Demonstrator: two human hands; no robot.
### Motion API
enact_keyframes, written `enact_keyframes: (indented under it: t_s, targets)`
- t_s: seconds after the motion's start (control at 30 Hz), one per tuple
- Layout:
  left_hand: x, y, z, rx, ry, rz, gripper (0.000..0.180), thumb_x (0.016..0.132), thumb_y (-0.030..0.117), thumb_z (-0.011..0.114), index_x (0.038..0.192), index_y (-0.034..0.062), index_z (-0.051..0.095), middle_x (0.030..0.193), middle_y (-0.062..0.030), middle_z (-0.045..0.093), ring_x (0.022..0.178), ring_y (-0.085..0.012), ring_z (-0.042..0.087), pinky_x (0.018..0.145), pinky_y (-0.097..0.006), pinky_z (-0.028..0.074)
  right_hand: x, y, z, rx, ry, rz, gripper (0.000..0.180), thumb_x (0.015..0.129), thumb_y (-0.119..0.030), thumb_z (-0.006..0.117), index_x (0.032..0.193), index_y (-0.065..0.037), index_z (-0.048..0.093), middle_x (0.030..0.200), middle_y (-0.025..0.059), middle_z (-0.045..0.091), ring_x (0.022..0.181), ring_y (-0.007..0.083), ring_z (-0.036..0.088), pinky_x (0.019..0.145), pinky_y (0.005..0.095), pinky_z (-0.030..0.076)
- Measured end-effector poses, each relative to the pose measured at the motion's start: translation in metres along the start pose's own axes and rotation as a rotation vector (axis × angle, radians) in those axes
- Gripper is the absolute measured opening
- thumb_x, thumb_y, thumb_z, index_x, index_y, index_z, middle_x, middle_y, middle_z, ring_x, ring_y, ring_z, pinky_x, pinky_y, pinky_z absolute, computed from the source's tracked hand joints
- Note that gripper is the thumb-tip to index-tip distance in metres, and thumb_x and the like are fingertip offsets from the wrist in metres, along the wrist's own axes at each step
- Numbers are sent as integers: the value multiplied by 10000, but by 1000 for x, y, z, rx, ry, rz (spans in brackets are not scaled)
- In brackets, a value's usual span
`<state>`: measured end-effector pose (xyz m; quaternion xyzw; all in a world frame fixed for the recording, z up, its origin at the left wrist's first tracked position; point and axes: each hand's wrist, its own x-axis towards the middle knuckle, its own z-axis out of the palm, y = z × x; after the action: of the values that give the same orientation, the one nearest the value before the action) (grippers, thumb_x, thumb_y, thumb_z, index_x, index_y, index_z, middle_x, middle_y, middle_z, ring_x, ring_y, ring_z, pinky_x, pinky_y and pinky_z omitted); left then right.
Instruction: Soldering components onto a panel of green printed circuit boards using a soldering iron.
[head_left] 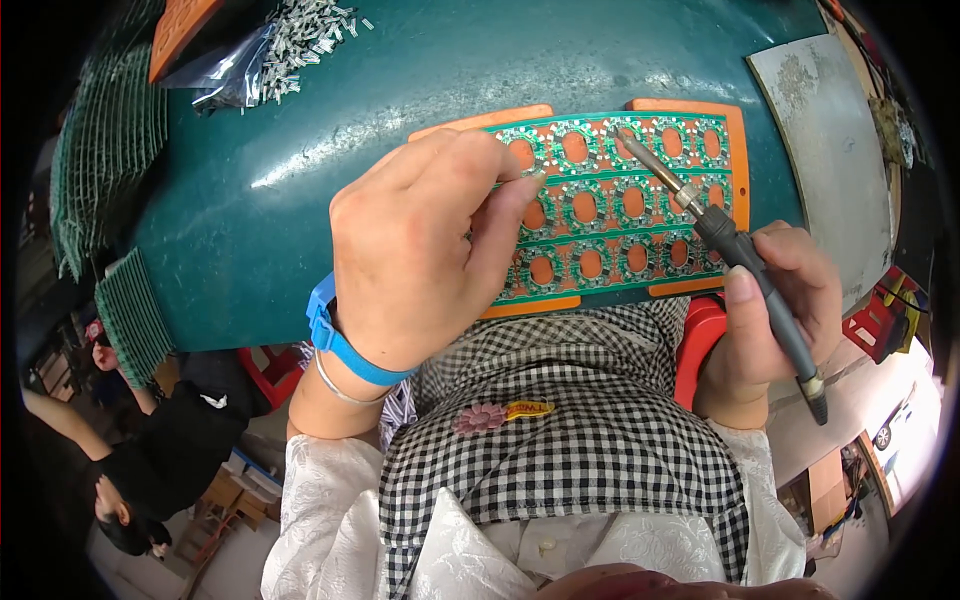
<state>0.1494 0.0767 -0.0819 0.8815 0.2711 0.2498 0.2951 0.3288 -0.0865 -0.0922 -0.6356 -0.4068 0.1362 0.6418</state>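
A green circuit board panel (pixel 607 177), with several rows of ring-shaped boards around oval openings, lies in an orange tray (pixel 739 165). Over the panel's left end, my left hand (pixel 415 225) is closed, thumb and index finger pinched together. Something tiny may show at those fingertips, too small to name. My right hand (pixel 795 300) grips a dark grey soldering iron (pixel 722 232) like a pen. The iron slants up and left, its metal tip over the top row; whether it touches the board I cannot tell.
A pile of small silvery parts (pixel 305 45) lies on a plastic bag (pixel 235 85) at the far left of the green table (pixel 240 220). Stacked green panels (pixel 115 150) stand along the left edge. A grey metal plate (pixel 835 150) lies at right. Another person (pixel 175 450) is lower left.
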Motion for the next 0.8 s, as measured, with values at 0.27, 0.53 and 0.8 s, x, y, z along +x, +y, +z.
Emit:
enact_keyframes:
  t_s: [0.27,0.53,0.8]
  targets:
    - [9,2,16,23,-29,58,95,793,0,733,880,27,705,730,-104,660,594,-209,631,536,-282,480,6,11,-5,-140,-175,-130,219,722,56,757,901,70,631,697,114,623,569,135,566,508,237,408]
    - [11,-2,19,76,-28,79,106,784,9,744,882,29,707,740,-99,668,605,-221,638,544,-291,492,10,12,-2,-161,-226,-132,208,711,39,771,868,66,637,692,133,645,573,164,615,504,243,448]
    - [13,-11,25,116,1,119,95,776,15,747,859,38,706,747,-101,673,629,-246,654,559,-307,510,13,10,-2,-193,-257,-128,217,704,30,783,864,59,639,701,141,653,580,179,631,511,254,470]
